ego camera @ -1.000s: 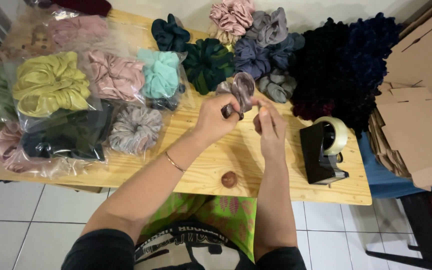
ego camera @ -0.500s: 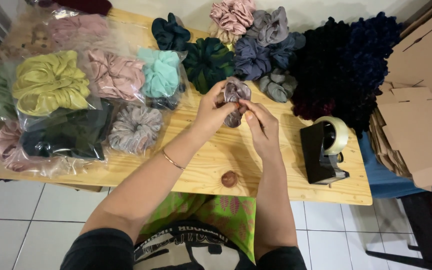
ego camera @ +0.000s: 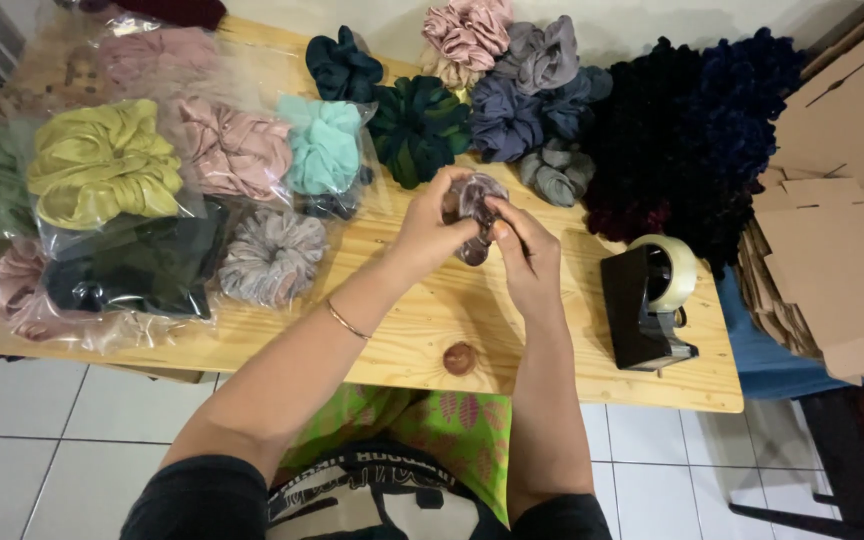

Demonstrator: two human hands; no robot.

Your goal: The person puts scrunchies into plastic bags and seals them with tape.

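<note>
While both hands work above the wooden table (ego camera: 252, 345), the left hand (ego camera: 430, 228) and right hand (ego camera: 527, 255) are closed together on one mauve scrunchie (ego camera: 474, 205), fingers pinching its folds from either side; it hangs clear of the tabletop, just in front of the tape dispenser's left side. Nearer than the dispenser (ego camera: 649, 300), close to the table's front edge, sits a small brown knot (ego camera: 459, 357) in the wood. The dispenser itself stands upright to the right of the hands, its clear roll facing up.

Left of the dispenser, past the hands, lie bagged scrunchies: a grey one (ego camera: 272, 255), a dark one (ego camera: 137, 265), a yellow one (ego camera: 102, 175), a pink one (ego camera: 237, 150) and a mint one (ego camera: 324, 145), each in clear plastic. Beyond the dispenser, loose scrunchies remain unbagged: dark green (ego camera: 417, 125), slate purple (ego camera: 507, 118), grey (ego camera: 560, 172), and a big black and navy heap (ego camera: 692, 130). Right of the dispenser, flat cardboard boxes (ego camera: 832, 270) are stacked, unfolded.

Judging from this, a good share is bagged, the held piece is not, and the far pile and the boxes are untouched.
</note>
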